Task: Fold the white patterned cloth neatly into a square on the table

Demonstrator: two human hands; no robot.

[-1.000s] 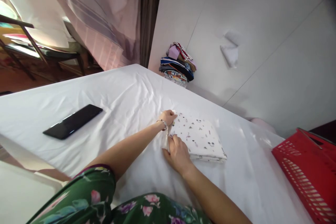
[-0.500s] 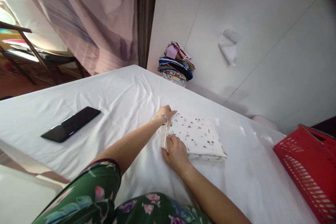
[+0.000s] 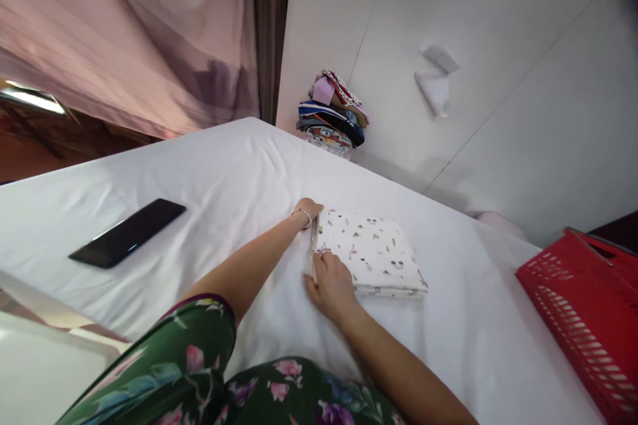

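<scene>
A folded white cloth (image 3: pixel 371 249) with a small scattered print lies flat on the white sheet (image 3: pixel 234 172). At the far end of its left edge is my left hand (image 3: pixel 308 208), closed on the corner, with a bracelet on the wrist. Nearer to me, my right hand (image 3: pixel 333 282) pinches the same edge between thumb and fingers. The fold under the fingers is partly hidden.
A black tablet-like slab (image 3: pixel 128 234) lies on the sheet at left. Folded clothes (image 3: pixel 333 113) are stacked by the wall beyond the far edge. A red basket (image 3: pixel 583 305) stands at right. A pink curtain (image 3: pixel 164 46) hangs at the upper left.
Both hands remain at the cloth's left edge, with only a slight shift. The curtain has swung across and covers most of the chair at the left.
</scene>
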